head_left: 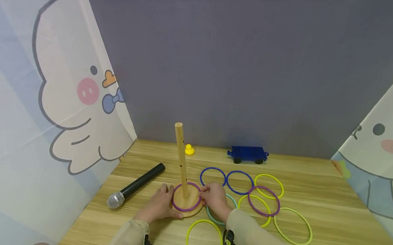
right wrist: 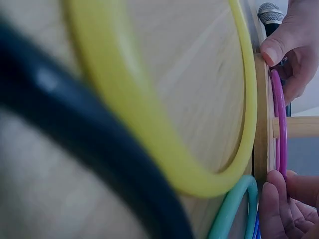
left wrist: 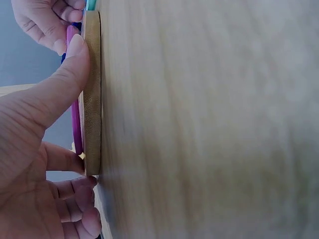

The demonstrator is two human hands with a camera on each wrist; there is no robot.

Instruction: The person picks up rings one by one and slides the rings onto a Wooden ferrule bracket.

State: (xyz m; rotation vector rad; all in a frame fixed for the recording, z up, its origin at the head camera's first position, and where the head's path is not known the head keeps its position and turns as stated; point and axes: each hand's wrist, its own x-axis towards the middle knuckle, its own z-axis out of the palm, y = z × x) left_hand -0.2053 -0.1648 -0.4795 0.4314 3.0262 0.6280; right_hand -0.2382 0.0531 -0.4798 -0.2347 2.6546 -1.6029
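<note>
Wood table (head_left: 344, 216), grey wall (head_left: 238, 66): both hands at purple ring (head_left: 183, 210) round peg (head_left: 182, 162)

Head view: table meets wall at its far edge; printed cloths (head_left: 14, 147) flank both sides. Base (head_left: 178, 201) sits L of ctr, toward near edge, peg upright on it. Purple ring lies over base, peg thru it. L hand (head_left: 161, 205) grips base, thumb at near rim, fingers bent at L rim. R hand (head_left: 216, 198) pinches ring's R side btwn thumb & fingertips. Mic (head_left: 141, 184) slants nr L edge, head toward near-L corner. Duck (head_left: 189, 150) & cart (head_left: 247, 154) at far edge, cart farther R. Two blue rings (head_left: 213, 168) beyond R hand, touching; teal ring (head_left: 216, 222) partly under R hand. Farther R: two yellow rings (head_left: 269, 174), second purple ring (head_left: 279, 206) overlapping both; lime ring (head_left: 311, 233) closest to R edge. Another yellow ring (head_left: 187, 235) at near edge, btwn sleeves (head_left: 125, 236).

L wrist view: base edge-on, flat on table. L thumb lies across rim, tip by ring; forefinger at rim's other end, rest curled. R fingers partly hidden past ring.

R wrist view: ring circles peg's foot; can't tell if flush w/ base. R thumb & finger closed on it; L thumb on rim. Dark curve (right wrist: 75, 114), lower L, too blurred to ID.
</note>
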